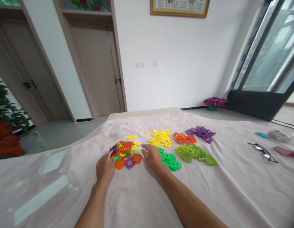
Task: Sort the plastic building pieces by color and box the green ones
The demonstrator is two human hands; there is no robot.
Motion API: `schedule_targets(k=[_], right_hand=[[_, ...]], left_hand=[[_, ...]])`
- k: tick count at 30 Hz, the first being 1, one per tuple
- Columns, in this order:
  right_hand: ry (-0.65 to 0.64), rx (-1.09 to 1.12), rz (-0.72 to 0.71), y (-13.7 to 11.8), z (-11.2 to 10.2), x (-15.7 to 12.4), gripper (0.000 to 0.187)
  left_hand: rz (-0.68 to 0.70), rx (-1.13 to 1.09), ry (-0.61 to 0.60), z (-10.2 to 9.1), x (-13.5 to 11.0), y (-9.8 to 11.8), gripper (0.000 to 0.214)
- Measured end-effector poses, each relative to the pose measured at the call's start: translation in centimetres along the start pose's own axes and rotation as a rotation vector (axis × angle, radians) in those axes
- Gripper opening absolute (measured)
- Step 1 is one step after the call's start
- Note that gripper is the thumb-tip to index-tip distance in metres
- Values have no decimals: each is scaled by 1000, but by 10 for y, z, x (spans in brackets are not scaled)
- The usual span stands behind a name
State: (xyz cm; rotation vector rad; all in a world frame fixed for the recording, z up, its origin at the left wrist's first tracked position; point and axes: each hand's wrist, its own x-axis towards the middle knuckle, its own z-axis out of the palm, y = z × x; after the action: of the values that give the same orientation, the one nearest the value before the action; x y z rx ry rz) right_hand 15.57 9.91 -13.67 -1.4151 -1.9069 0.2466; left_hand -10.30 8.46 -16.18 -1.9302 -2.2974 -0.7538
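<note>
Pieces of flat, notched, multicoloured plastic [125, 148] lie heaped on pale pink cloth [131, 199]. The left hand [106, 165] curls at the heap's left edge; whether it grips anything, I cannot tell. The right hand [153, 156], loosely open, appears empty just beside it. Light fingertip pressure should part overlapping pieces cleanly. Characters on the gold-framed rectangular wall hanging [180, 7] are unreadable.

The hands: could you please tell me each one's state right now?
Left hand: at the mixed pile; grip cannot be told.
Right hand: open, beside the green pieces, nothing visibly held.
</note>
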Motion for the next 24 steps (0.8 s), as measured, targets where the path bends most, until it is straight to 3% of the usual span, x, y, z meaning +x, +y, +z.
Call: schedule_targets(k=[4, 8, 10, 12, 18, 24], right_hand=[[-182, -153, -162, -24, 0, -11, 42], [-306, -211, -249, -30, -5, -11, 29], [-346, -215, -269, -30, -7, -10, 22], [-351, -217, -232, -30, -11, -7, 30], [-109, -198, 58, -6, -41, 13, 44], [138, -142, 383, 64, -81, 25, 40]], left_hand=[[-5, -8, -10, -2, -1, 1, 47], [-8, -3, -7, -2, -1, 1, 46], [-4, -2, -6, -1, -1, 1, 47], [-4, -4, -7, 1, 0, -1, 47], [-6, -4, -8, 2, 0, -1, 47], [-2, 6, -17, 1, 0, -1, 49]])
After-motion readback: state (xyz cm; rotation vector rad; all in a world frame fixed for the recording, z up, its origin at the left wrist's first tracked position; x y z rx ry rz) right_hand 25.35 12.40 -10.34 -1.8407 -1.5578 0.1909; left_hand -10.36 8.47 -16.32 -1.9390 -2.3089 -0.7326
